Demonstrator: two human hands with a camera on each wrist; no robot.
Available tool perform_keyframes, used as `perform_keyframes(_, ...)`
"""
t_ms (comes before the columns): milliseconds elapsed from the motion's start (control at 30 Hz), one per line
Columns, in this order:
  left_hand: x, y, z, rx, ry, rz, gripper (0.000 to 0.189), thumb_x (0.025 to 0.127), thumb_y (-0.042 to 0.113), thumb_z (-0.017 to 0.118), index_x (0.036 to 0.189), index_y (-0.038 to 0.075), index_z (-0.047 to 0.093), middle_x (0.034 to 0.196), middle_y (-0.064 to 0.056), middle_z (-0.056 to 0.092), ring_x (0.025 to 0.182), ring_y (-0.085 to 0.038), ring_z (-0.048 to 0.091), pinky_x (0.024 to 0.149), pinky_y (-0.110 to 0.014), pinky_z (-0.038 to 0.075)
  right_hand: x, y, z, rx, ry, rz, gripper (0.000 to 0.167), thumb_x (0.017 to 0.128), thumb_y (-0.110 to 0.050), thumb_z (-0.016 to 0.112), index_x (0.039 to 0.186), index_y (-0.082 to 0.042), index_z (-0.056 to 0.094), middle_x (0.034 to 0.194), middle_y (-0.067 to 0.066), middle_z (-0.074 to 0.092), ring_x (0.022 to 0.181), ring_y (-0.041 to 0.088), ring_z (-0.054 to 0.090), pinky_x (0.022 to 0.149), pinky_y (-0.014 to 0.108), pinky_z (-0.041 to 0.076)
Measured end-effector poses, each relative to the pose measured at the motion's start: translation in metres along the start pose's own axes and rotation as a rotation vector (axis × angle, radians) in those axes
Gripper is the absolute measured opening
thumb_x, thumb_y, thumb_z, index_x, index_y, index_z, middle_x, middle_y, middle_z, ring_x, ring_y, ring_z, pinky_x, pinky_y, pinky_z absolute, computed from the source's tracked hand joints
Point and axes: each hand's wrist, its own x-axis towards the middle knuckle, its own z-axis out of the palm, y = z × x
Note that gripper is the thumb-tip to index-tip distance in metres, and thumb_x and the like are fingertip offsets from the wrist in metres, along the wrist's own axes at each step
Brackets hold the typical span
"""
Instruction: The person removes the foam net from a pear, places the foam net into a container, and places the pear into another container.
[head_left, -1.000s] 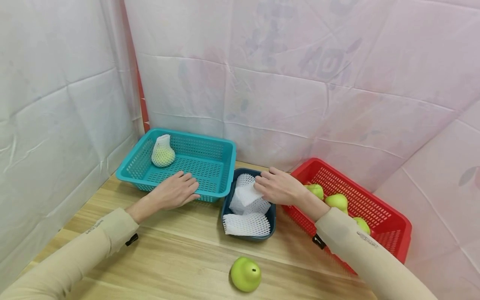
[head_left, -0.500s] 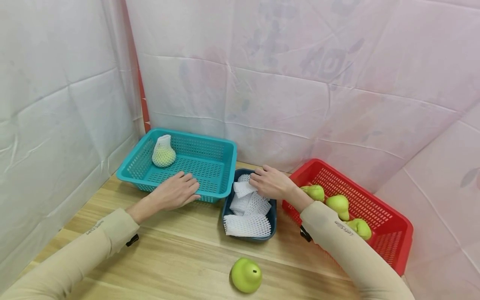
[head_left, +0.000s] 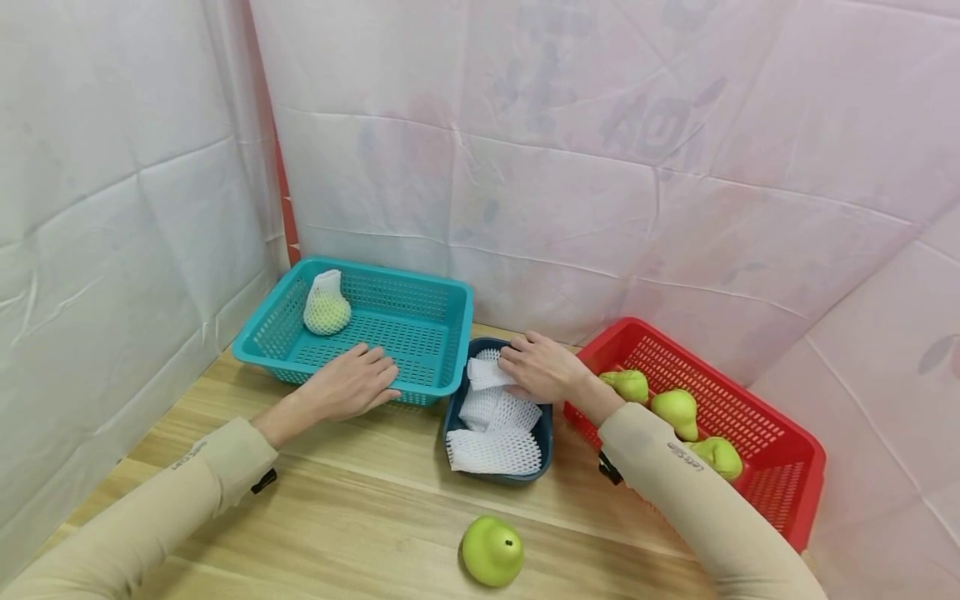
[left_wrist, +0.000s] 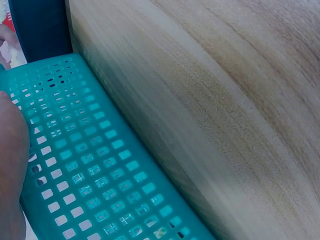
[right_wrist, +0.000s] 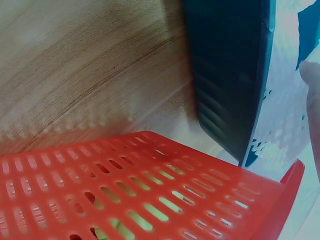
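Note:
My left hand point(head_left: 352, 383) rests on the near rim of a teal plastic basket point(head_left: 408, 287). In that basket stands a pear in a white foam net point(head_left: 327, 307). My right hand point(head_left: 546, 368) reaches over a small dark blue basket point(head_left: 546, 442) and pinches a white foam net point(head_left: 487, 373) lying on top; the fingertips are partly hidden. Under and in front of it lie other foam nets point(head_left: 495, 450). One bare green pear point(head_left: 492, 550) sits on the table near me. The right wrist view shows part of the right hand point(right_wrist: 314, 100) beside the white netting.
A red basket point(head_left: 806, 467) with several green pears point(head_left: 675, 411) stands at the right under my forearm. Its wall is close to the dark blue basket. White sheets point(head_left: 465, 192) hang behind and at both sides of the wooden table point(head_left: 360, 517).
My right hand has moved a little left and the top foam net has shifted up and left with it. In the last half second it barely moves. The left hand stays put.

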Motion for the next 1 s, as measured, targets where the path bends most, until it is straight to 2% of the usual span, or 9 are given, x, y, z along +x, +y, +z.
perform_keyframes(200,0.000,0.000,0.000,0.007,0.006,0.006,0.058,0.115,0.048,0.015,0.092,0.012,0.054,0.083,0.000,0.059,0.077,-0.021,0.043,0.073,-0.034,0.034,-0.004,0.000,-0.003,0.024,0.032,-0.005,0.046,0.101,-0.060,0.056,0.112,-0.017,0.065,0.105,0.002,0.070,0.098,0.022,0.057,0.085,0.035,0.047)
perform_keyframes(300,-0.001,0.000,0.000,0.006,-0.011,0.005,0.053,0.116,0.048,0.022,0.093,0.012,0.055,0.084,-0.001,0.060,0.078,-0.021,0.044,0.073,-0.034,0.035,-0.006,0.001,-0.008,0.040,0.042,0.003,0.050,0.100,-0.064,0.054,0.112,-0.016,0.066,0.106,0.003,0.071,0.099,0.022,0.059,0.088,0.037,0.049)
perform_keyframes(400,0.000,0.000,-0.002,0.013,-0.032,0.002,0.044,0.114,0.047,0.037,0.093,0.012,0.055,0.085,-0.001,0.061,0.078,-0.021,0.044,0.074,-0.034,0.035,-0.009,0.003,-0.014,0.063,0.054,0.023,0.054,0.099,-0.066,0.054,0.115,-0.016,0.067,0.107,0.003,0.071,0.099,0.022,0.060,0.091,0.038,0.050)
perform_keyframes(467,0.000,0.000,-0.002,0.017,-0.038,0.001,0.042,0.113,0.047,0.041,0.094,0.012,0.055,0.086,-0.001,0.061,0.079,-0.021,0.044,0.074,-0.034,0.035,-0.010,0.003,-0.017,0.072,0.067,0.035,0.056,0.099,-0.067,0.053,0.116,-0.016,0.067,0.107,0.003,0.071,0.099,0.022,0.060,0.092,0.038,0.050)
perform_keyframes(533,0.000,0.000,-0.003,0.021,-0.031,0.003,0.043,0.113,0.048,0.040,0.093,0.012,0.055,0.086,0.000,0.061,0.078,-0.021,0.044,0.074,-0.034,0.035,-0.012,0.004,-0.021,0.075,0.082,0.046,0.058,0.098,-0.068,0.054,0.118,-0.016,0.067,0.108,0.004,0.071,0.099,0.022,0.060,0.092,0.037,0.050)
perform_keyframes(633,-0.001,0.000,-0.001,0.021,-0.014,0.007,0.053,0.115,0.049,0.023,0.093,0.012,0.054,0.085,0.000,0.061,0.078,-0.021,0.043,0.074,-0.034,0.034,-0.015,0.004,-0.026,0.079,0.112,0.056,0.058,0.097,-0.068,0.055,0.119,-0.015,0.067,0.109,0.004,0.071,0.100,0.023,0.060,0.092,0.038,0.051)
perform_keyframes(733,0.000,0.000,0.000,0.018,0.005,0.011,0.060,0.115,0.049,0.013,0.091,0.012,0.054,0.084,-0.001,0.059,0.077,-0.021,0.042,0.073,-0.034,0.033,-0.020,0.003,-0.032,0.091,0.138,0.065,0.059,0.097,-0.067,0.057,0.121,-0.013,0.067,0.111,0.006,0.070,0.101,0.024,0.060,0.092,0.038,0.051)
perform_keyframes(1000,0.000,0.000,0.001,0.015,0.012,0.011,0.061,0.115,0.047,0.009,0.090,0.012,0.053,0.082,-0.001,0.058,0.076,-0.021,0.042,0.073,-0.034,0.033,-0.034,-0.003,-0.050,0.123,0.178,0.096,0.060,0.095,-0.062,0.062,0.125,-0.011,0.068,0.114,0.008,0.071,0.103,0.026,0.061,0.093,0.040,0.051)
